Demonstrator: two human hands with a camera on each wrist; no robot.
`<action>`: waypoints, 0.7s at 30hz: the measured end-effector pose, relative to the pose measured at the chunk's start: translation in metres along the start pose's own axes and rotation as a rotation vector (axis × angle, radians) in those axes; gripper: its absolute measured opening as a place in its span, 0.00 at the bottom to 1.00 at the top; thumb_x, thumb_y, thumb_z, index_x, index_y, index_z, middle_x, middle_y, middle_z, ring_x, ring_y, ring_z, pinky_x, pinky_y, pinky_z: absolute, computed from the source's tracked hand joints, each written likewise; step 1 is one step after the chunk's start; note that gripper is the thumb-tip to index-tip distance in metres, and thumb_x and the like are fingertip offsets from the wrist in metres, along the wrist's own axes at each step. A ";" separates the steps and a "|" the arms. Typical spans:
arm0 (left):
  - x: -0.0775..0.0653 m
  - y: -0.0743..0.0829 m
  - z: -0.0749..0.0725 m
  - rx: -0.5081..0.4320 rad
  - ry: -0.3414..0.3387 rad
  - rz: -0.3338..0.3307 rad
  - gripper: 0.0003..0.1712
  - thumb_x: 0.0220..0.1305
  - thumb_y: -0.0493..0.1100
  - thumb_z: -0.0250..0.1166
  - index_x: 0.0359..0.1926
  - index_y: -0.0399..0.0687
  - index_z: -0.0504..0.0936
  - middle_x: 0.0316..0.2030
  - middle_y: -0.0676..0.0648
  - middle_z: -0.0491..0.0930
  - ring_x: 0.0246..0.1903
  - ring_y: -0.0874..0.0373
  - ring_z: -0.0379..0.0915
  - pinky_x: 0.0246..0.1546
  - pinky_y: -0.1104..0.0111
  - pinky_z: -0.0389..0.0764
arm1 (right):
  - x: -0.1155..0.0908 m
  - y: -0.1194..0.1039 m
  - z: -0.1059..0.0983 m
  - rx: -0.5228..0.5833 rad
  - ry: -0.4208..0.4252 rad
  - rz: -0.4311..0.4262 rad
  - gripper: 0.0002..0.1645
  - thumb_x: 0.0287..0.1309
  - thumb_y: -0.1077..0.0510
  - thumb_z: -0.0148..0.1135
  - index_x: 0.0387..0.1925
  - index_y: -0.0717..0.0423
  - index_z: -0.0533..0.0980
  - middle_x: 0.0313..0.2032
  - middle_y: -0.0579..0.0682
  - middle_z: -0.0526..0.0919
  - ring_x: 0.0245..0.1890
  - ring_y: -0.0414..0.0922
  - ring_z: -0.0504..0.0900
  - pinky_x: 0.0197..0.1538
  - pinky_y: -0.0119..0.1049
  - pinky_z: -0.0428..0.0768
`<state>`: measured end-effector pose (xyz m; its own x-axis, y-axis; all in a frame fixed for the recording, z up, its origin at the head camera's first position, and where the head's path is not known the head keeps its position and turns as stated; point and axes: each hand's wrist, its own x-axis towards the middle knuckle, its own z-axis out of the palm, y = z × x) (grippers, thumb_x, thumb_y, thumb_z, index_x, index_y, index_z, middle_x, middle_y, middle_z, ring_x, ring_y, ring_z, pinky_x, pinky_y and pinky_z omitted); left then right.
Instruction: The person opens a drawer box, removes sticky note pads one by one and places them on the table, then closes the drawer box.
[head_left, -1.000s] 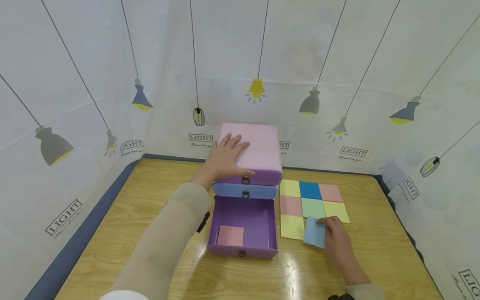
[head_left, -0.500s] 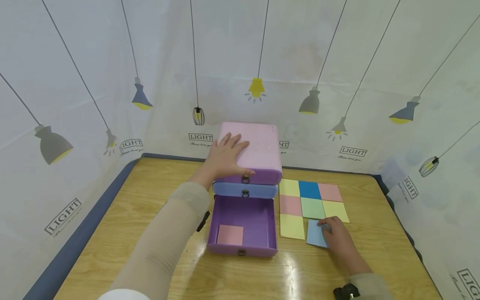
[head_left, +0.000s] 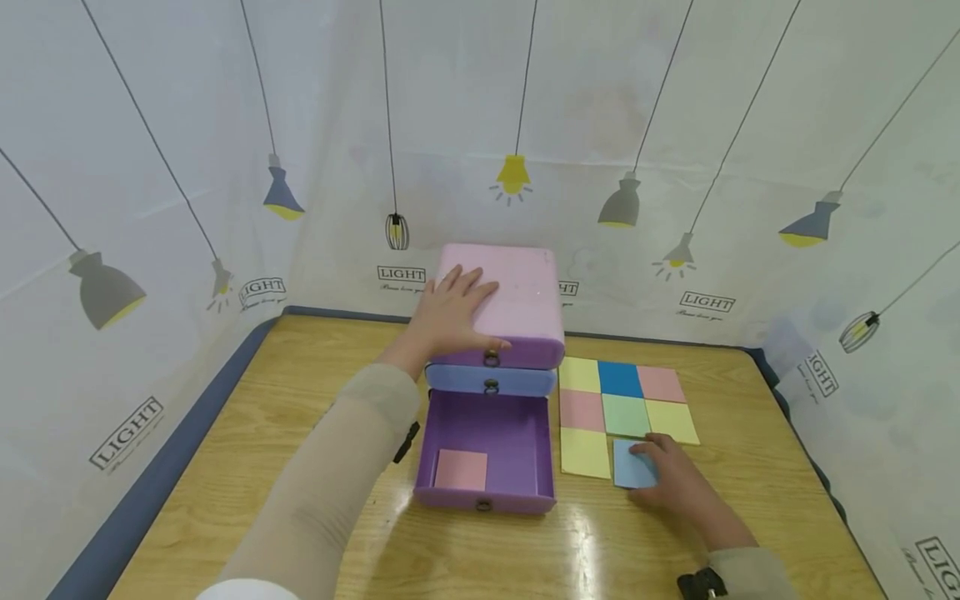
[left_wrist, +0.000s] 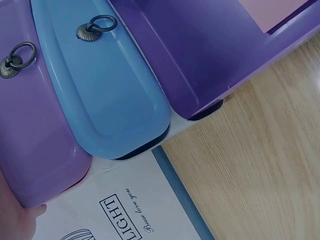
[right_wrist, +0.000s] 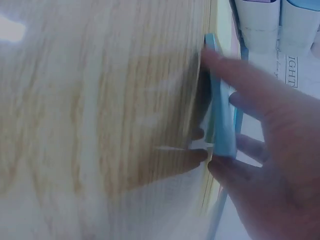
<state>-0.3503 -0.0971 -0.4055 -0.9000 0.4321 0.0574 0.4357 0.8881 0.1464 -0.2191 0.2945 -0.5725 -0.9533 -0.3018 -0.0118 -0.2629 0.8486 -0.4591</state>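
In the head view my right hand [head_left: 678, 483] holds a light blue sticky note pad [head_left: 632, 468] on the table, thumb and index finger at its edges. The right wrist view shows the light blue pad [right_wrist: 223, 112] edge-on between them. My left hand [head_left: 453, 321] rests with spread fingers on the pink top of a small drawer cabinet [head_left: 521, 292], thumb over its front edge. The cabinet's purple bottom drawer [head_left: 517, 429] is pulled out, with a pink sticky note pad [head_left: 461, 471] lying in its front left. The blue middle drawer [left_wrist: 100, 85] is pushed in.
Several square pads lie edge to edge right of the cabinet, among them a dark blue pad [head_left: 620, 380], a green pad [head_left: 626, 415] and a yellow pad [head_left: 585, 453]. A lamp-printed cloth [head_left: 585, 108] stands behind the wooden table [head_left: 247, 400].
The light blue pad has come down from a tilted hold to lie flat beside the yellow pad in the front row. My right fingers have spread to its edges. The left hand has not moved.
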 end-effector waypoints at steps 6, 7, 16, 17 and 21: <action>-0.001 0.001 -0.001 -0.004 -0.002 -0.002 0.64 0.44 0.86 0.54 0.77 0.64 0.49 0.77 0.49 0.40 0.75 0.46 0.29 0.68 0.40 0.38 | -0.005 -0.003 -0.002 -0.036 -0.011 0.005 0.29 0.42 0.60 0.78 0.47 0.67 0.78 0.54 0.73 0.70 0.53 0.69 0.72 0.52 0.61 0.74; -0.001 0.001 -0.001 -0.005 -0.003 -0.003 0.64 0.44 0.86 0.54 0.77 0.64 0.49 0.77 0.49 0.40 0.75 0.46 0.29 0.68 0.40 0.38 | -0.006 -0.004 -0.001 -0.036 -0.018 0.012 0.28 0.43 0.60 0.78 0.47 0.67 0.78 0.54 0.72 0.70 0.53 0.69 0.72 0.53 0.61 0.74; -0.001 0.001 0.000 0.000 -0.003 -0.004 0.64 0.44 0.85 0.54 0.77 0.64 0.49 0.77 0.49 0.41 0.75 0.46 0.29 0.68 0.40 0.38 | -0.008 -0.007 0.007 -0.055 0.001 0.020 0.23 0.50 0.63 0.73 0.48 0.69 0.79 0.55 0.71 0.71 0.55 0.67 0.72 0.56 0.60 0.73; -0.001 0.001 0.000 0.002 -0.003 -0.004 0.63 0.44 0.86 0.54 0.77 0.64 0.49 0.77 0.49 0.41 0.75 0.46 0.29 0.68 0.41 0.38 | -0.007 -0.008 0.007 -0.054 0.001 0.025 0.23 0.51 0.63 0.73 0.48 0.69 0.79 0.55 0.71 0.71 0.55 0.67 0.71 0.56 0.60 0.72; 0.000 0.001 0.000 0.000 -0.002 -0.005 0.63 0.44 0.86 0.54 0.77 0.64 0.49 0.77 0.49 0.41 0.75 0.46 0.29 0.68 0.41 0.38 | -0.005 -0.008 0.009 -0.057 0.007 0.038 0.22 0.52 0.63 0.72 0.49 0.68 0.80 0.56 0.71 0.71 0.56 0.67 0.70 0.57 0.60 0.72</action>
<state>-0.3496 -0.0965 -0.4053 -0.9023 0.4277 0.0548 0.4309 0.8903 0.1469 -0.2106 0.2852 -0.5770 -0.9637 -0.2660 -0.0217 -0.2344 0.8826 -0.4075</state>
